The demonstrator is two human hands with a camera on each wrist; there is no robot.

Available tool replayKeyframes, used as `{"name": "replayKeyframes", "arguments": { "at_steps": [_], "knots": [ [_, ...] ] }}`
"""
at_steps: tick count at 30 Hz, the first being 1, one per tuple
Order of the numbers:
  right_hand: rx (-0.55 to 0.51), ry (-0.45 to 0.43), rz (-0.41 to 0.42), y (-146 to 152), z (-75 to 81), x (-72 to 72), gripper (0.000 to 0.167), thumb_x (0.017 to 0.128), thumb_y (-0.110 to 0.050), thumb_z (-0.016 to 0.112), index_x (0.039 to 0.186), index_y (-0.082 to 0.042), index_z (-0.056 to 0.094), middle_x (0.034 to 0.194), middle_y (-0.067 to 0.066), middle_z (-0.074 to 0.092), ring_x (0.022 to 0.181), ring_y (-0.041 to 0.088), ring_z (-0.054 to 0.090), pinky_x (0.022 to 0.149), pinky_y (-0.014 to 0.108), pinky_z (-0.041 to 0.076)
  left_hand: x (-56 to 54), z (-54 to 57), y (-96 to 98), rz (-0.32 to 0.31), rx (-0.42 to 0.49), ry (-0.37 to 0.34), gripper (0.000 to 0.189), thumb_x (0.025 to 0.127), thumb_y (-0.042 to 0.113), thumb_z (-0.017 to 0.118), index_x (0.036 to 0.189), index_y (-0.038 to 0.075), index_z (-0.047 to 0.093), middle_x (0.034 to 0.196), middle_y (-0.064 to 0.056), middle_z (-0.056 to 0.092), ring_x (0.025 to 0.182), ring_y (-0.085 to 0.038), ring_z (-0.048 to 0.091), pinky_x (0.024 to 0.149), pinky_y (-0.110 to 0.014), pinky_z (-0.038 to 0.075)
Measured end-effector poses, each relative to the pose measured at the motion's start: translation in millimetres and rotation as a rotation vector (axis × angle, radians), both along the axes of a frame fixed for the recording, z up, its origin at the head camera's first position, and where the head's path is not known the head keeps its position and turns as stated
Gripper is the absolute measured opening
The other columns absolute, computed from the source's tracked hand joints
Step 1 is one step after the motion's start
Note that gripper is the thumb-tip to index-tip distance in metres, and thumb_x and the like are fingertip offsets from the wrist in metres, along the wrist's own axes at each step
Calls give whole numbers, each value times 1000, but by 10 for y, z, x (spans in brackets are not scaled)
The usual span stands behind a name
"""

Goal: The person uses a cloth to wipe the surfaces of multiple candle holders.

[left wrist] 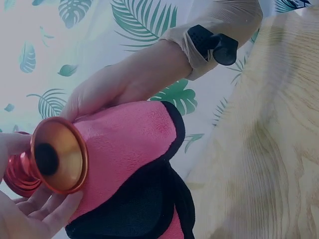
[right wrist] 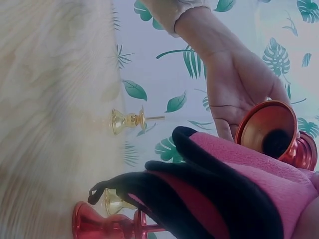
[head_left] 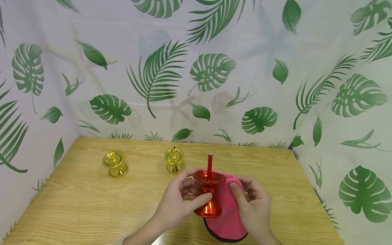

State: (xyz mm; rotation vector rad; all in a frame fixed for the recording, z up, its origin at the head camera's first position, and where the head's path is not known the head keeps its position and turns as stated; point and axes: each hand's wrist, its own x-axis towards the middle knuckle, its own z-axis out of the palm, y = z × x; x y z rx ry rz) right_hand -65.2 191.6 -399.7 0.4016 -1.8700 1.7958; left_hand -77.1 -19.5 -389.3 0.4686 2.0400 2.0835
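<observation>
My left hand point(head_left: 173, 206) grips a shiny red metal candle holder point(head_left: 209, 208) by its waist, thumb in front. It stands upright in the head view, its pin pointing up. The left wrist view shows its hollow orange-toned base point(left wrist: 72, 157) with a dark centre. In my right hand point(head_left: 256, 208) is a pink cloth point(head_left: 225, 223) with black edging, bunched under the thumb. The cloth lies close against the right side of the holder. From the right wrist view, folded layers of the cloth point(right wrist: 254, 159) show beside the holder's base.
Two gold candle holders, one at left point(head_left: 117, 169) and one near the middle point(head_left: 174, 167), stand towards the back of the wooden table point(head_left: 92, 204). A second red candle holder point(right wrist: 97, 224) shows in the right wrist view. Leaf-patterned fabric point(head_left: 171, 34) surrounds the table's back and sides.
</observation>
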Motion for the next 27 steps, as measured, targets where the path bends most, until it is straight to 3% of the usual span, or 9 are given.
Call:
{"name": "replayKeyframes", "arguments": {
  "at_steps": [4,9,13,18,20,24,27],
  "knots": [
    [64,34,-10,-10,1,4,17,92,19,65,108,13,67,100,-11,78,82,1,75,63,18,61,-10,-8,-6,-42,32,-19,57,94,13,79,145,8,55,119,-23,74,88,-9,70,82,-23,61],
    [158,122,-73,-52,2,24,21,86,20,71,105,10,70,100,-14,76,80,-3,75,63,16,60,-7,-9,7,-26,46,-56,56,90,13,83,138,5,55,121,-22,75,88,-9,70,83,-23,61],
    [208,263,-63,-87,-15,23,17,87,11,76,103,8,72,96,0,78,74,-1,75,60,15,59,-4,-11,27,11,59,-80,56,88,13,85,133,3,53,120,-21,76,86,-11,70,82,-23,60],
    [229,461,-11,-140,-30,11,21,93,-5,76,102,14,71,94,20,74,90,3,75,75,13,60,-2,-8,43,52,56,-75,57,87,13,86,130,3,51,119,-20,76,85,-12,69,80,-23,61],
    [266,546,-41,-167,-17,1,25,95,-10,76,98,15,71,92,22,74,96,8,76,86,15,60,2,-2,48,75,45,-63,58,86,13,87,131,4,50,119,-20,76,87,-13,70,81,-23,62],
    [414,703,-177,-217,40,6,33,98,-20,74,91,12,74,85,23,74,78,21,75,83,15,60,9,7,62,121,23,-44,59,86,11,86,132,5,50,120,-19,75,90,-15,72,84,-23,62],
    [499,751,-232,-238,80,49,34,100,-24,73,89,9,76,85,22,74,70,26,72,81,15,60,11,5,67,137,15,-28,59,86,9,86,133,4,51,119,-20,75,92,-15,73,85,-24,62]
  ]
}}
